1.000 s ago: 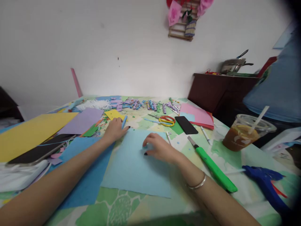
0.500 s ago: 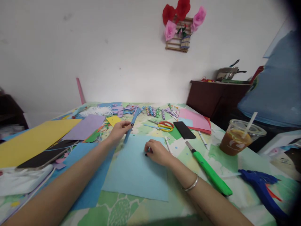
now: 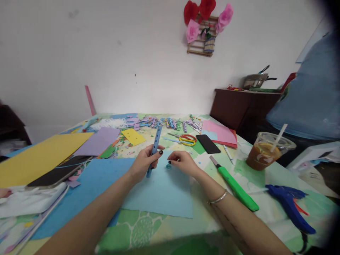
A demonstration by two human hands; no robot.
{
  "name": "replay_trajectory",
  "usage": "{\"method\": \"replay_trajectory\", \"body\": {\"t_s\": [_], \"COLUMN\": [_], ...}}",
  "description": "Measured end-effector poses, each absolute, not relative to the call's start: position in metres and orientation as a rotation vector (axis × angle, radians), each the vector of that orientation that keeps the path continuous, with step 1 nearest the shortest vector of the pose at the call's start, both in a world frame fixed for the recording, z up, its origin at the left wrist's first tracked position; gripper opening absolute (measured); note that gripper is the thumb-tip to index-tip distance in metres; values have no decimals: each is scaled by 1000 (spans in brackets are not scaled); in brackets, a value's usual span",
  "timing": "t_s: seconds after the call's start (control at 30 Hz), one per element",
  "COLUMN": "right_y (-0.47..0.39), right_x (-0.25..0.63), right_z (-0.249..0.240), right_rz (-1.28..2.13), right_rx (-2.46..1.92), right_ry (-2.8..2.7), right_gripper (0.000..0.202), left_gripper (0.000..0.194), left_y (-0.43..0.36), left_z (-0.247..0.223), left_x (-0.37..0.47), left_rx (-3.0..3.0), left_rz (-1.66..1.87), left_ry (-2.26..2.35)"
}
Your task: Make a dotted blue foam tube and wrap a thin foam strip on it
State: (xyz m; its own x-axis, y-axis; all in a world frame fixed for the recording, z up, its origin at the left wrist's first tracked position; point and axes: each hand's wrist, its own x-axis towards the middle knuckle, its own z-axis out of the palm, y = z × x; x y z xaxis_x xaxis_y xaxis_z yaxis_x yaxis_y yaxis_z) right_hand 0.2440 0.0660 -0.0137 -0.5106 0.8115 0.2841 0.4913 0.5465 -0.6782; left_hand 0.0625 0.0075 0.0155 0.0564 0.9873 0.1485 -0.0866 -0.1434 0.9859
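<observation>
My left hand [image 3: 145,159] is closed around a narrow blue strip [image 3: 157,137] with dark dots along it, held upright and tilted a little to the right. To its right, my right hand [image 3: 183,162] hovers low over a light blue sheet [image 3: 162,194], thumb and fingers pinched together; what they hold, if anything, is too small to make out. Just beside those fingertips a small teal round piece [image 3: 168,166] is visible on the sheet.
Right side: green utility knife [image 3: 237,187], blue glue gun [image 3: 290,205], iced drink [image 3: 262,154], black phone [image 3: 208,143], scissors [image 3: 188,140]. Left side: yellow sheet [image 3: 45,156], purple sheet [image 3: 99,141], another phone [image 3: 61,173]. Curled paper strips [image 3: 171,124] lie at the back.
My left hand has come nearer with the strip, which now stands more upright with its dots showing. My right hand has moved slightly up, and the teal piece has come into view.
</observation>
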Motion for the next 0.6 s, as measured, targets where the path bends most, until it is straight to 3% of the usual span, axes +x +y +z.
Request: {"method": "replay_trajectory", "body": {"t_s": [0.23, 0.47, 0.6], "right_y": [66, 60, 59], "right_x": [246, 240, 240], "right_z": [-15, -17, -14], "right_rz": [716, 846, 1033], "right_rx": [-1074, -981, -938], "right_ry": [-2197, -2225, -2076], "right_gripper": [31, 21, 10], "left_gripper": [35, 25, 29], "left_y": [14, 12, 10], "left_z": [12, 13, 14], "left_x": [51, 54, 55], "left_rx": [1268, 1342, 1413], "left_rz": [1271, 1155, 1090], "left_ry": [1277, 1409, 1432]}}
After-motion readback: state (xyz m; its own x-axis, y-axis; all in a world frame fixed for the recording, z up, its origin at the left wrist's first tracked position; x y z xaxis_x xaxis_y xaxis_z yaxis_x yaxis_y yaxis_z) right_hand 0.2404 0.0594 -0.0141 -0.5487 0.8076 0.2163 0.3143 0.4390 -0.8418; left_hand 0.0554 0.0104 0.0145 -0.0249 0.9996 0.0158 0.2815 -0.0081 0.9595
